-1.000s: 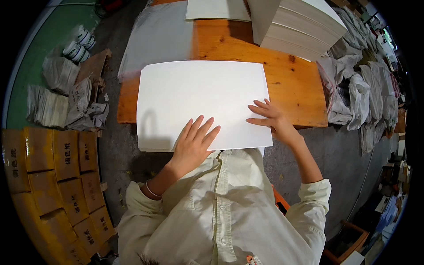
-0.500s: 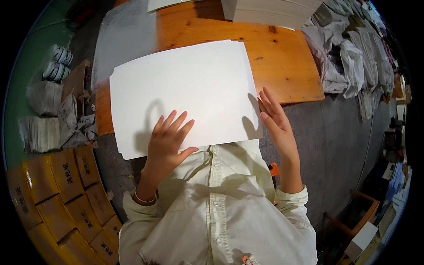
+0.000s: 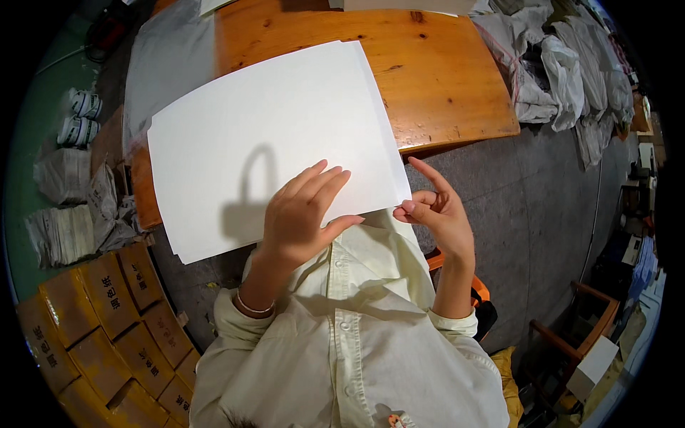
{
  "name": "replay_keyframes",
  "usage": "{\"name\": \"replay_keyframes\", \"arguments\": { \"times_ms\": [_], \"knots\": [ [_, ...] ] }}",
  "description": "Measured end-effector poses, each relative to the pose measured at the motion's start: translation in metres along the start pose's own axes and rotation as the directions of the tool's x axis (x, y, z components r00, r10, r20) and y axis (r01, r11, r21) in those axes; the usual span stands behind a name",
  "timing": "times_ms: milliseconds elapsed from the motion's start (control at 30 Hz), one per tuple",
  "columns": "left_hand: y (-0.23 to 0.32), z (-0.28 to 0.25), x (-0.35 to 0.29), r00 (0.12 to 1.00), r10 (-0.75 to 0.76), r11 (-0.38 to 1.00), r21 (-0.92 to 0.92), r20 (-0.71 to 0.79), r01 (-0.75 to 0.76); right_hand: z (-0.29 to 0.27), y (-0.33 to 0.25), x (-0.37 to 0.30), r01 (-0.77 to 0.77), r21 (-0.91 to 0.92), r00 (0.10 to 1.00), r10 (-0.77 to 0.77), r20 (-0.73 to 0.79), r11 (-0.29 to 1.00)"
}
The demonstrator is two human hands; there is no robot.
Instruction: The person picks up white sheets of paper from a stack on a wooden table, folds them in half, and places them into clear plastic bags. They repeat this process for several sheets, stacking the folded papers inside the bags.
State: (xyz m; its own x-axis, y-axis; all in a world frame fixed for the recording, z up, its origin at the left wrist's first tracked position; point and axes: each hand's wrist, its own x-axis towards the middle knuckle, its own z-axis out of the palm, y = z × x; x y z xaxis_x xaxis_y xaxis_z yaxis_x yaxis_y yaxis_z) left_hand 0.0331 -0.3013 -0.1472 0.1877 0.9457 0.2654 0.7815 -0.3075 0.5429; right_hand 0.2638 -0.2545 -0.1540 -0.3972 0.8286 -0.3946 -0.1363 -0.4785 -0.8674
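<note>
Large white paper sheets [image 3: 264, 121] lie on the near part of the wooden table, overhanging its front edge toward my lap. Their edges are slightly offset, so more than one sheet shows. My left hand [image 3: 303, 207] rests on the near part of the top sheet, fingers stretched out and thumb spread. At the near right corner, my right hand [image 3: 448, 220] pinches the paper between thumb and bent fingers, with the index finger pointing out. How many sheets are in the pinch I cannot tell.
The wooden table [image 3: 449, 85] carries a translucent plastic sheet [image 3: 171, 60] at left and a thick white stack [image 3: 407, 6] at the far edge. Brown cartons [image 3: 107, 296] stand lower left, white bags [image 3: 567, 78] upper right, a wooden chair [image 3: 596, 332] lower right.
My right hand has gone from open beside the sheets to pinching their corner. My left hand has slid right and slightly up over the paper. The view has shifted a little.
</note>
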Motion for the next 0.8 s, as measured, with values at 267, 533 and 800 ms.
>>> {"name": "replay_keyframes", "arguments": {
  "times_ms": [267,533,800],
  "knots": [
    [-0.006,0.005,-0.002,0.991,0.097,0.995,-0.025,-0.097,-0.099,0.002,0.003,0.019,-0.033,-0.015,0.999,0.032,-0.038,0.999],
    [0.012,0.011,0.003,0.991,0.069,0.995,-0.06,-0.117,-0.076,0.02,0.008,0.011,0.056,-0.084,0.998,-0.053,0.035,0.995],
    [0.001,0.023,-0.002,0.937,0.026,0.985,-0.148,-0.348,-0.083,0.031,0.01,0.013,0.054,-0.138,0.998,-0.059,-0.032,0.989]
  ]
}}
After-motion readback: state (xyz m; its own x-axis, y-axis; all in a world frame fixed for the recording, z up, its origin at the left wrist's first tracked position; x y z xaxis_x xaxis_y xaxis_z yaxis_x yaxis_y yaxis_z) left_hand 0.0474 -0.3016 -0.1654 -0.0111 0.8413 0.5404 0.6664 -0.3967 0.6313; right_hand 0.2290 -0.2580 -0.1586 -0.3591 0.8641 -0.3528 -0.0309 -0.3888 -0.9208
